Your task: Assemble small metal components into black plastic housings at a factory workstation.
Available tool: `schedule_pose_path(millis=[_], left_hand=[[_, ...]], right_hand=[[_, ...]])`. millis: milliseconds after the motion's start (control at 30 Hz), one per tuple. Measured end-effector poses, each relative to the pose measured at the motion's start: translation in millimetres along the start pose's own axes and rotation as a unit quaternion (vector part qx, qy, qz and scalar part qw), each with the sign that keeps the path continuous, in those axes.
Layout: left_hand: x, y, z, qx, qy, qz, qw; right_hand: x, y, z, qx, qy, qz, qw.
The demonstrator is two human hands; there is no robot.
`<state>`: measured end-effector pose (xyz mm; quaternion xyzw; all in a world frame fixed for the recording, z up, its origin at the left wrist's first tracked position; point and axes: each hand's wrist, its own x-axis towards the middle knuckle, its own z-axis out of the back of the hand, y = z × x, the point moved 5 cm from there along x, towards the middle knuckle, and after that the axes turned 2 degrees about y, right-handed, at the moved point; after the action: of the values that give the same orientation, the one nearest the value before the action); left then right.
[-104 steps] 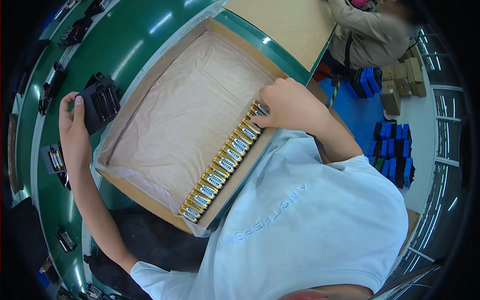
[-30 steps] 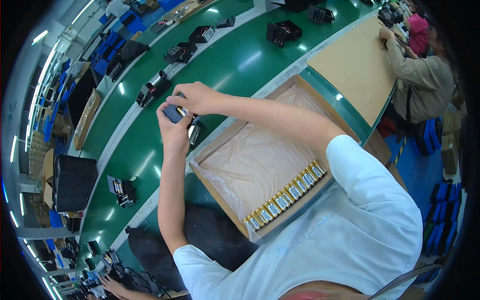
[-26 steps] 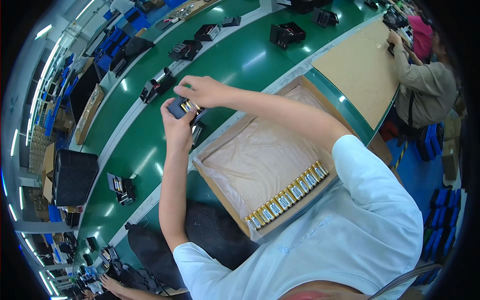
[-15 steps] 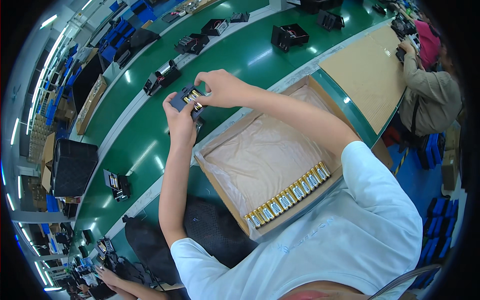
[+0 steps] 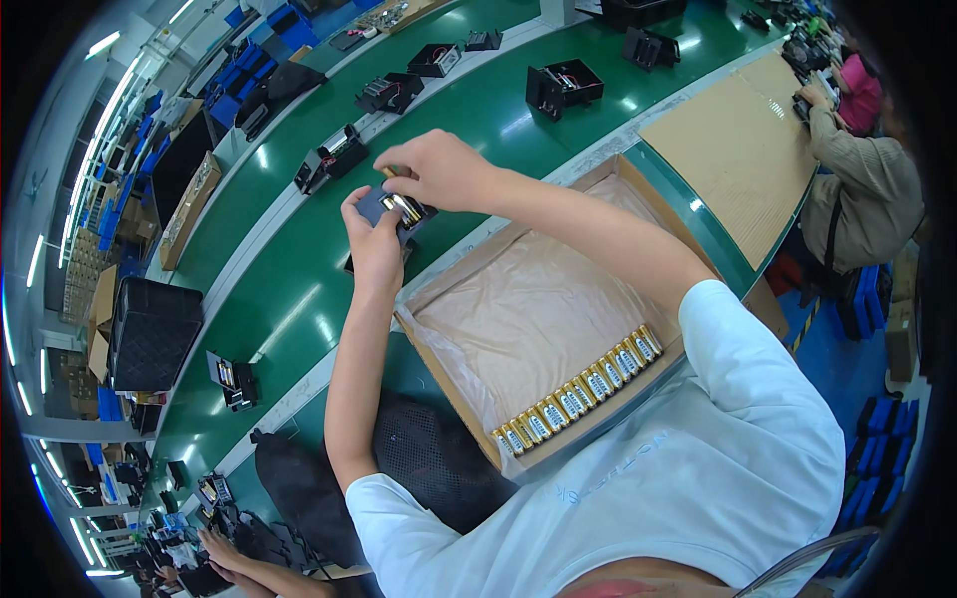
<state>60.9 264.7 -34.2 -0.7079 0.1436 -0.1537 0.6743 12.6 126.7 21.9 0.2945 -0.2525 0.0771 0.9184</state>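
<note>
My left hand (image 5: 375, 247) grips a small black battery box (image 5: 371, 206), tilted, with its compartment toward me. Gold-and-black batteries (image 5: 403, 209) lie in the compartment, and my left thumb rests against them. Just above the box, my right hand (image 5: 444, 171) is closed in a pinch on a single battery (image 5: 390, 172), mostly hidden by the fingers. Close by my forearms, a shallow cardboard tray (image 5: 451, 384) lined with crinkled film holds a row of gold-and-white batteries (image 5: 568, 399) along its near side.
Black open-lidded devices (image 5: 563, 88) stand spaced along the green conveyor (image 5: 289, 304). A flat cardboard sheet (image 5: 733, 149) lies to the right, where a co-worker (image 5: 862, 189) sits. Black mesh fabric (image 5: 429, 448) is left of the tray. Another person's arm (image 5: 244, 566) shows at lower left.
My right hand has risen slightly off the compartment, and a battery end now shows between its fingers. The box has shifted a little right and down. Devices on the conveyor appear slightly displaced.
</note>
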Motion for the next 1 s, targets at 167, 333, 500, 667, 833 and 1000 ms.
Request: schedule_pose_path(millis=[167, 333, 500, 667, 833, 1000], left_hand=[[-1.3, -6.0, 0.5, -0.052, -0.01, 0.01, 0.999], [9.4, 7.3, 15.0, 0.061, -0.04, -0.056, 0.996], [4.9, -15.1, 16.3, 0.264, -0.036, -0.096, 0.959], [-6.7, -41.3, 15.8, 0.487, -0.015, -0.085, 0.869], [-8.2, -33.5, 4.3, 0.627, -0.08, -0.22, 0.743], [-5.1, -25.7, -11.2, 0.514, -0.002, -0.33, 0.792]], right_hand=[[-5.8, -15.2, -15.2, 0.068, -0.05, 0.015, 0.996], [-10.5, 0.7, -23.6, -0.09, -0.11, 0.174, 0.974], [-21.7, -0.6, -23.5, -0.116, -0.045, 0.186, 0.975], [-6.3, -47.2, 23.6, -0.332, -0.08, -0.019, 0.94], [-10.9, -129.1, 51.2, -0.364, -0.03, -0.224, 0.904], [23.9, -123.1, 37.0, -0.285, 0.139, -0.064, 0.946]])
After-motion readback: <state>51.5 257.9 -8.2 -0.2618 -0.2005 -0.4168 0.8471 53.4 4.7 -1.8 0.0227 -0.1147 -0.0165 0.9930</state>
